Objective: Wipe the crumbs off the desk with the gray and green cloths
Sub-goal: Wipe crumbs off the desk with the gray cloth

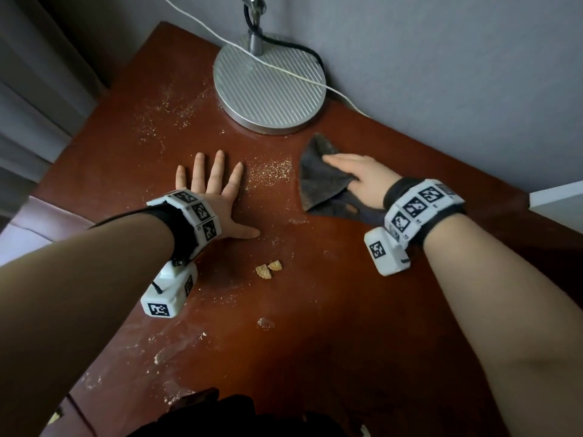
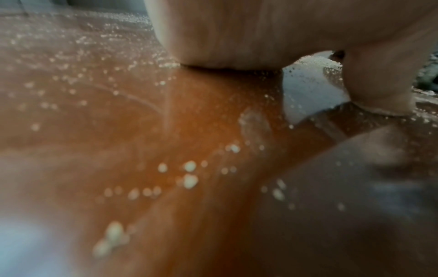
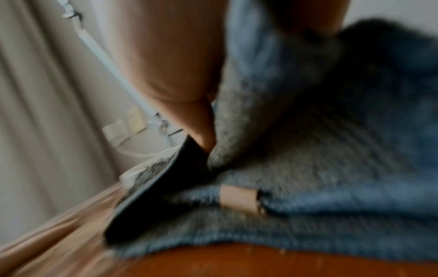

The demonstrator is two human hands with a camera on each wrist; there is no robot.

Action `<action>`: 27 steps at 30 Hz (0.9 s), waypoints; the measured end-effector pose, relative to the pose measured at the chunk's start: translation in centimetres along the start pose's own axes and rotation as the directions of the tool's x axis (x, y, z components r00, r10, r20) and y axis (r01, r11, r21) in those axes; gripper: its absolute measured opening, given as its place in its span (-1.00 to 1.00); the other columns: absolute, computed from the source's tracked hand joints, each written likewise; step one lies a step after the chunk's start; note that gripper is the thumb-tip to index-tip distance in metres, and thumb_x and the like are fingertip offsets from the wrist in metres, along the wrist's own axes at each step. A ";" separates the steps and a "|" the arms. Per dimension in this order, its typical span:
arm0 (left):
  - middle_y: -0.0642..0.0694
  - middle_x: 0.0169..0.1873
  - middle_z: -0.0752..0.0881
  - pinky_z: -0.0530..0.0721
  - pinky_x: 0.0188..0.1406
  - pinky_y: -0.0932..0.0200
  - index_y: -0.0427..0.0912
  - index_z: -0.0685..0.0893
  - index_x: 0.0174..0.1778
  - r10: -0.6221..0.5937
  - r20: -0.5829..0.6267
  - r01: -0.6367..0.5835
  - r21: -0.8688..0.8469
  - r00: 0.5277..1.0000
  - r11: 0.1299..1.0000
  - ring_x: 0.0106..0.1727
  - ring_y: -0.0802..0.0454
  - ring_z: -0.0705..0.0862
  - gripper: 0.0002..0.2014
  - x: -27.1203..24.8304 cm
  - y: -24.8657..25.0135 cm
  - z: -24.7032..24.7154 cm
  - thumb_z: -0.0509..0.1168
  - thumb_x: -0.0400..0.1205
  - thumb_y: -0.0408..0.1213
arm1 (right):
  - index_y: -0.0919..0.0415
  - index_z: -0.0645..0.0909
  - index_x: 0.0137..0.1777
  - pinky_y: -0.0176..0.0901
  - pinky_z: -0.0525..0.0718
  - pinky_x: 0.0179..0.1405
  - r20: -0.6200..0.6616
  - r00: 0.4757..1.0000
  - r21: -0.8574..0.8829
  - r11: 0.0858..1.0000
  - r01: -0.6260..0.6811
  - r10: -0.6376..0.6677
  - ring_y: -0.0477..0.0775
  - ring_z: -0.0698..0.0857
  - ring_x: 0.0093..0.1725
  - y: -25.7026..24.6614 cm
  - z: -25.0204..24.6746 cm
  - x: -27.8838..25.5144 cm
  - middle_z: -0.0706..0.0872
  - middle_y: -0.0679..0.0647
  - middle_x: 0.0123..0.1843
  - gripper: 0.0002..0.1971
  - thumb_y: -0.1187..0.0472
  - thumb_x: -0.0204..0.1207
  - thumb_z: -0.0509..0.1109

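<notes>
My left hand (image 1: 217,197) lies flat on the reddish-brown desk (image 1: 347,310) with its fingers spread, holding nothing; the left wrist view shows its palm (image 2: 237,37) on the wood among blurred crumbs (image 2: 189,180). My right hand (image 1: 356,175) rests on the crumpled gray cloth (image 1: 318,184), fingers stretched over it. In the right wrist view the thumb (image 3: 177,65) pinches a raised fold of the gray cloth (image 3: 331,168). A small heap of crumbs (image 1: 271,171) lies between the two hands. Two cookie pieces (image 1: 268,269) lie nearer me. No green cloth is in view.
A round ribbed metal lamp base (image 1: 269,83) stands at the back of the desk, with a white cable (image 1: 284,69) across it. Fine crumbs (image 1: 170,115) dust the back left. A wall runs behind and to the right. A white object (image 1: 558,200) is at the right edge.
</notes>
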State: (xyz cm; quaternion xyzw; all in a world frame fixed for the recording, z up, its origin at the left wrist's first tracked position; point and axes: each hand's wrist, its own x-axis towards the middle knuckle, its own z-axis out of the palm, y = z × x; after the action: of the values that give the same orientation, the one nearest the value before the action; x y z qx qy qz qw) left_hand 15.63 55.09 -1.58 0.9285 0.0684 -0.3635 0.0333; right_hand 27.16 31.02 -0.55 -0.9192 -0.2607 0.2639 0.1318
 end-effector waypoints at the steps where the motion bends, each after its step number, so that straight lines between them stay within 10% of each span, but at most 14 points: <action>1: -0.09 0.53 -0.55 -0.32 0.54 -0.30 0.09 -0.53 0.53 -0.002 0.001 0.002 0.002 1.000 1.000 0.57 -0.22 -0.48 0.22 0.0 0.0 0.0 0.17 0.28 0.54 | 0.09 0.25 0.60 -0.14 0.13 0.61 -0.094 0.993 0.050 0.997 -0.061 0.065 0.20 0.28 0.58 0.7 -0.5 0.0 0.26 0.09 0.64 -0.39 0.48 0.56 0.09; 6: -0.08 0.53 -0.56 -0.33 0.55 -0.30 0.09 -0.54 0.53 -0.006 0.004 0.006 0.009 1.000 1.000 0.57 -0.23 -0.49 0.22 0.2 0.0 0.2 0.17 0.28 0.55 | 0.02 0.02 0.66 -0.05 0.28 0.48 -0.222 0.823 0.043 0.849 -0.527 0.522 0.31 0.31 0.44 0.6 -0.6 1.8 0.10 -0.04 0.67 -0.35 0.35 0.61 0.10; 14: -0.09 0.54 -0.54 -0.31 0.53 -0.30 0.09 -0.50 0.54 -0.005 -0.024 0.005 0.007 1.000 1.000 0.58 -0.23 -0.46 0.23 0.2 0.0 0.3 0.19 0.26 0.55 | 0.00 0.07 0.65 -0.14 0.13 0.57 -0.014 0.999 -0.084 0.996 -0.036 0.035 0.17 0.18 0.54 -3.6 3.0 -2.1 0.10 -0.15 0.67 -0.26 0.56 0.52 0.03; 21: -0.08 0.56 -0.50 -0.27 0.54 -0.31 0.10 -0.47 0.56 -0.010 -0.037 0.011 0.018 0.999 1.000 0.59 -0.23 -0.43 0.22 -0.2 0.1 0.1 0.19 0.26 0.55 | 0.09 0.01 0.67 -0.07 0.28 0.47 -0.240 0.822 0.097 0.855 -0.510 0.517 0.29 0.28 0.46 -1.9 3.2 -4.6 0.12 0.02 0.66 -0.35 0.32 0.61 0.13; 27: -0.07 0.59 -0.43 -0.24 0.57 -0.24 0.14 -0.39 0.59 0.059 -0.028 -0.060 -0.037 0.998 0.998 0.61 -0.18 -0.39 0.11 -1.9 -0.7 -0.1 0.24 0.38 0.42 | 0.03 -0.02 0.66 -0.05 0.33 0.46 -0.060 0.979 -0.081 0.977 -0.199 0.195 0.23 0.20 0.48 -5.9 7.1 -7.6 0.08 -0.12 0.65 -0.32 0.42 0.59 0.08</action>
State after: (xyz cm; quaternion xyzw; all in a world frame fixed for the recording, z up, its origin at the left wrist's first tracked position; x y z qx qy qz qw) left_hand 14.20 55.55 -0.21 0.9341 0.0480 -0.3485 0.0608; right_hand 15.30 32.51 -0.96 -0.9518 -0.1760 0.2405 0.0719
